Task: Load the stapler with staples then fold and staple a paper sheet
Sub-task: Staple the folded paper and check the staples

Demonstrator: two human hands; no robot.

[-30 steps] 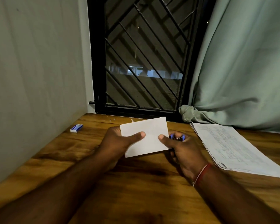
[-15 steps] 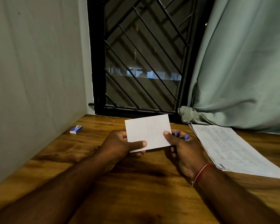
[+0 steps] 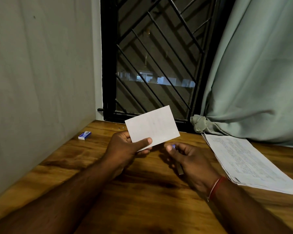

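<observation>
A small blue-and-white box (image 3: 85, 135) lies on the wooden counter (image 3: 142, 191) near the wall at far left. The left hand (image 3: 125, 149) holds the folded paper sheet (image 3: 153, 127) above the counter, tilted, with thumb in front and fingers behind pinching its lower left corner. Just right of it and apart from the sheet, the right hand (image 3: 191, 162) has its fingers curled round the stapler (image 3: 173, 146), mostly hidden, and a stack of printed sheets (image 3: 249, 161) lies at far right.

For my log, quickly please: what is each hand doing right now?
Left hand: closed, pinching the folded paper sheet.
Right hand: closed, gripping a small stapler, mostly hidden.
</observation>
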